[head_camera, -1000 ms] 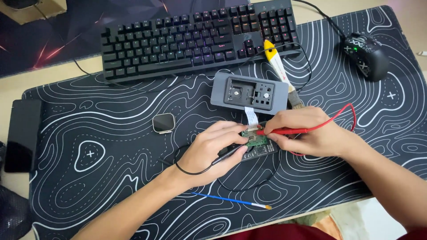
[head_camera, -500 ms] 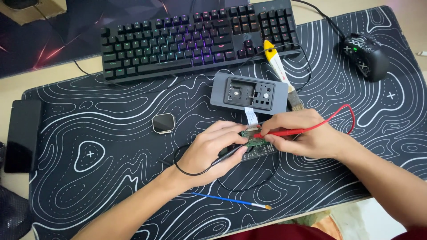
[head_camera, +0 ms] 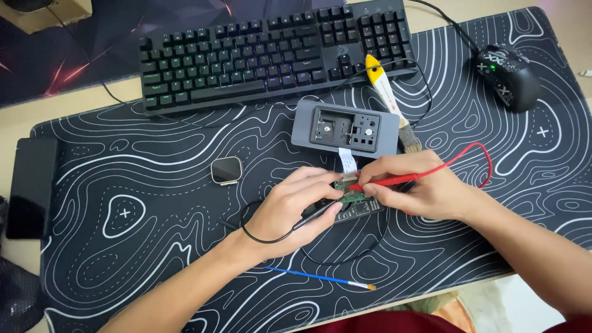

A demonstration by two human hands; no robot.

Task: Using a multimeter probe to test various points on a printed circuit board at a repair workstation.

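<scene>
A small green circuit board lies on a dark holder on the patterned desk mat. My left hand holds a black test probe with its black lead looping below, tip by the board. My right hand grips a red test probe, its tip at the board's upper edge, its red wire arcing to the right. A white ribbon cable runs from the board up to a grey rectangular device.
A black keyboard lies at the back, a black mouse at the far right. A yellow-handled brush lies beside the grey device. A small square screen part, a thin blue brush and a dark phone rest on the mat.
</scene>
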